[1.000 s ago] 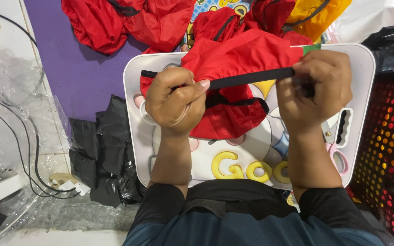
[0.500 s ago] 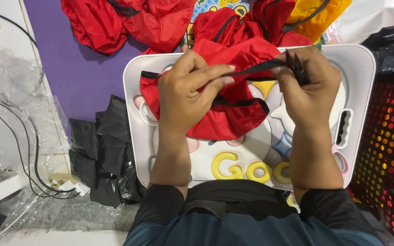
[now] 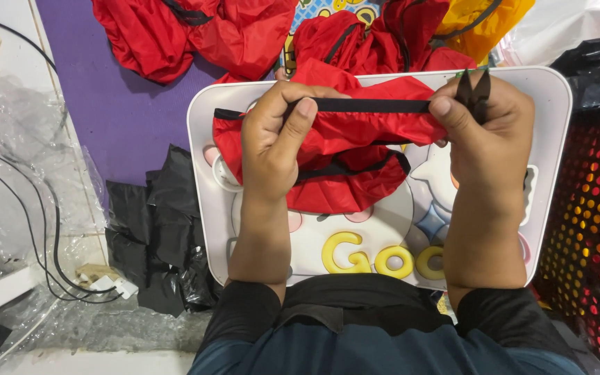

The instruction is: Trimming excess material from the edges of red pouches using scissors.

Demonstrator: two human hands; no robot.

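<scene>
Red fabric pouch [image 3: 342,163] with black elastic trim [image 3: 369,105] is held over the far half of the white lap tray [image 3: 553,104], its lower part resting on the tray surface. Left hand [image 3: 272,139] is closed on the pouch's left side, with the thumb pressed on the black trim. Right hand [image 3: 487,132] is closed too, with the trim's right end pinched between thumb and fingers; two black strap ends [image 3: 472,89] stick up from that grip. Trim is pulled straight between both hands, roughly parallel to the tray's far edge. More red fabric pieces [image 3: 196,35] are piled beyond the far edge, on a purple mat [image 3: 119,118]. Crumpled black plastic [image 3: 161,229] lies just off the tray's left edge. A perforated dark basket [image 3: 592,229] is seen off the right edge.
</scene>
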